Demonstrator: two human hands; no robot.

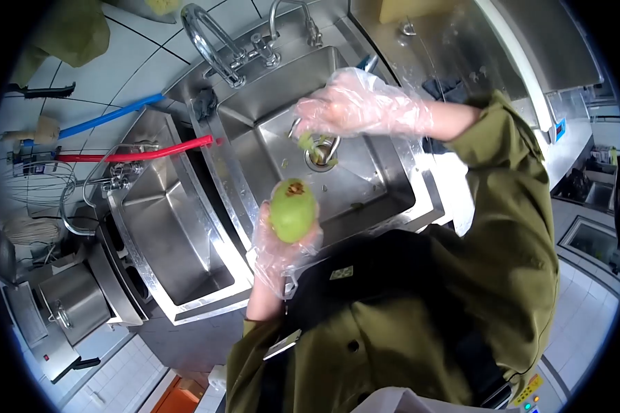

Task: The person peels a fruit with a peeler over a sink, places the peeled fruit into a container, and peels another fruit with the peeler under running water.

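Observation:
My left hand (286, 251), in a clear plastic glove, is wrapped round a green oval fruit (292, 213) with a brown, rough end turned up. Farther up, over the sink (265, 148), my gloved right hand (344, 103) is closed on a peeler (335, 147). Its metal prongs show below the fingers and a bluish handle end sticks out behind the hand. Green peel (306, 142) hangs by the prongs, above the drain (319, 162). The fruit and the peeler are apart. Small green scraps lie on the sink floor.
A curved faucet (210, 45) stands at the sink's back edge. To the left is a second sink basin (176, 234), with a red hose (138, 155) and a blue hose (110, 117) beside it. A steel pot (74, 303) stands at lower left.

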